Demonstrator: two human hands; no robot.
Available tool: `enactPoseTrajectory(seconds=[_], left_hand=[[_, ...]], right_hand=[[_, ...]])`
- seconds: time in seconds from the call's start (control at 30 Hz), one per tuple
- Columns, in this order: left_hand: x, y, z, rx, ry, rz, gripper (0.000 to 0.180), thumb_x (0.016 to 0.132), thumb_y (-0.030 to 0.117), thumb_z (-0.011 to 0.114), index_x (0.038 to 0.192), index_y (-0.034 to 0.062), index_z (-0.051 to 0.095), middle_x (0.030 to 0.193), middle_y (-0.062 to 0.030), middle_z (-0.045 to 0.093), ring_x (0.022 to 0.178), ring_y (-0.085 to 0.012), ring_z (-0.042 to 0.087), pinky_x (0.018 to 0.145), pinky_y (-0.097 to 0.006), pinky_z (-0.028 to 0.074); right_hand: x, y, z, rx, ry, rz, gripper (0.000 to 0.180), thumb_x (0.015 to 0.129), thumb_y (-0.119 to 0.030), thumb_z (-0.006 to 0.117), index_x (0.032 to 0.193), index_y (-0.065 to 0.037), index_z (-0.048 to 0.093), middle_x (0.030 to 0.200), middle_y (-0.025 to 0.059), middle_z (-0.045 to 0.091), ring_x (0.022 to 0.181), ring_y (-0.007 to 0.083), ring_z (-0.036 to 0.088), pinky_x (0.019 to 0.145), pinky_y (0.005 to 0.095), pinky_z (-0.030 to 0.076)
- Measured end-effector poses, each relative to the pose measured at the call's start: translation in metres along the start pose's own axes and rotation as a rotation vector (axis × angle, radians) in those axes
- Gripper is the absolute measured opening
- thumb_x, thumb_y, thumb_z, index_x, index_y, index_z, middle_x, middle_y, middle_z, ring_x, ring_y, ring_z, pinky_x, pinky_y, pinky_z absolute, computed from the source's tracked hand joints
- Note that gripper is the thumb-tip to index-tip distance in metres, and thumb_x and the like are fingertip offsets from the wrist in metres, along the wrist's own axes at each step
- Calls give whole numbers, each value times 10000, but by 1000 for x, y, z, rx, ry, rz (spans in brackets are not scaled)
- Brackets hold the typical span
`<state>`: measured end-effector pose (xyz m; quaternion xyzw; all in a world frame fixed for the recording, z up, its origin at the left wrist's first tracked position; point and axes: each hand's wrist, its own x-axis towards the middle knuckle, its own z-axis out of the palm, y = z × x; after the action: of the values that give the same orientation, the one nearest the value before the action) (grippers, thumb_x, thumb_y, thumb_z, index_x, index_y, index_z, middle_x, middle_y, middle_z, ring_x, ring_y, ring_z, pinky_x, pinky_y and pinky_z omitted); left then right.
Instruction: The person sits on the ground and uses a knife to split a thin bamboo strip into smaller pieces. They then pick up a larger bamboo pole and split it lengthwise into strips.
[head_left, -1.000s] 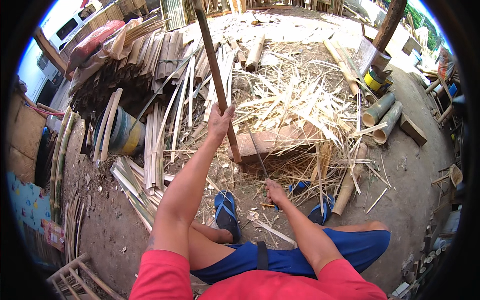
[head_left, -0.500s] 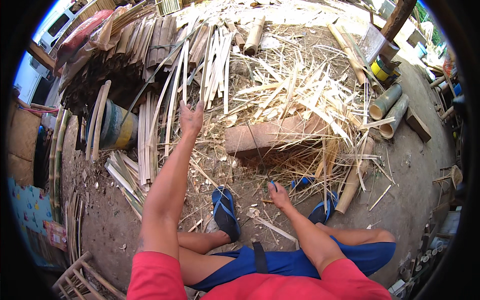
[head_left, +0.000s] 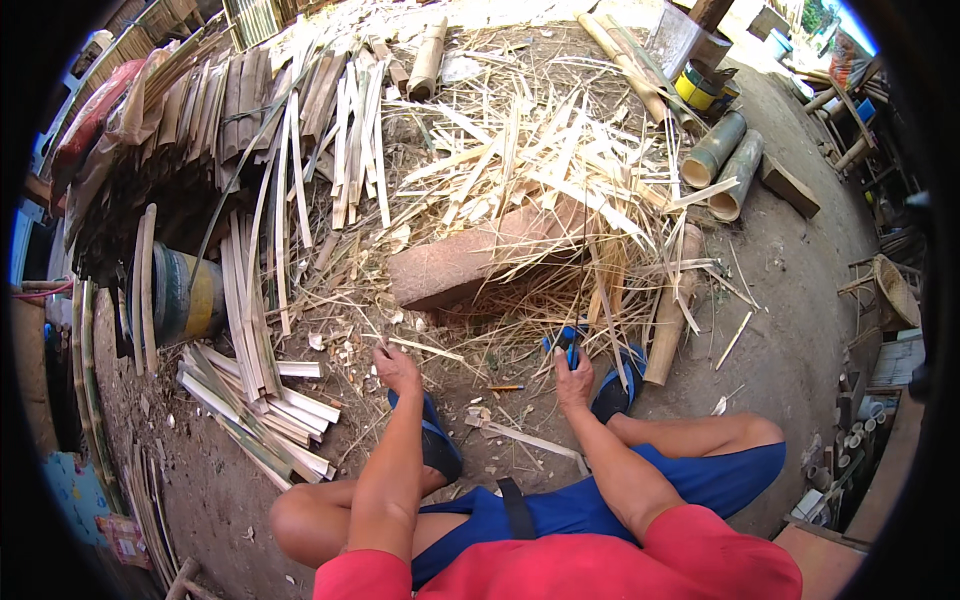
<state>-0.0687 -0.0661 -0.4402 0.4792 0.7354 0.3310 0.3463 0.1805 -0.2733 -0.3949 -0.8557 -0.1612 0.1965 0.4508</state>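
- R hand [head_left: 574,383] grips a blue-handled knife [head_left: 572,356], fingers wrapped round the handle; thin dark blade points fwd, prob. so the edge stays clear of the person's legs.
- L hand [head_left: 398,368] hovers nr the L sandal [head_left: 437,440], fingers curled in close; can't tell if they pinch anything, e.g. a thin sliver.
- Knife sits betw. the R sandal [head_left: 612,400] & the shavings [head_left: 525,150], blade in front of the heap.
- Brown block [head_left: 440,272] lies crosswise ahead of both hands, approx. arm's reach, w/ shavings over its R end; looks placed there as a work support.
- Knees splayed L & R, seemingly to leave room for the hands.
- Slats [head_left: 250,310] lie to the L, maybe sorted for easy access.
- Count: 1 knife, 1 block, 2 sandals, 1 bucket [head_left: 205,300] on its side, 2 short bamboo tubes [head_left: 714,150] side by side at R, 1 longer bamboo pole [head_left: 670,318] nr the R sandal, 1 pencil-like stick [head_left: 506,388] betw. the feet.
- Shavings & slats: too many/overlapped to count.
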Motion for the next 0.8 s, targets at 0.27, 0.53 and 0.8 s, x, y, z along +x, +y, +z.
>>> enactPoseTrajectory(seconds=[0.27,0.53,0.8], left_hand=[[-84,110,71,27,-649,813,294,968,4,479,1248,47,559,1164,-209,578,1071,-420,572,928,-453,480],[-94,118,136,752,-1018,1074,784,919,238,630,1529,-44,227,1559,-260,327,1432,-418,347,1162,-460,347],[-107,105,189,1092,-957,907,623,966,287,545,1494,11,363,1278,-204,602,1146,-321,614,973,-467,457]], right_hand=[[76,15,-41,-296,498,98,410,878,-255,700,1155,-4,531,1132,239,542,1048,425,561,900,490,433],[126,58,-42,-151,298,57,505,911,-410,669,1195,-22,515,1059,241,595,1031,459,568,910,516,435],[154,20,-16,90,209,57,687,894,-462,707,1292,18,419,1160,277,573,1037,441,578,902,492,440]])
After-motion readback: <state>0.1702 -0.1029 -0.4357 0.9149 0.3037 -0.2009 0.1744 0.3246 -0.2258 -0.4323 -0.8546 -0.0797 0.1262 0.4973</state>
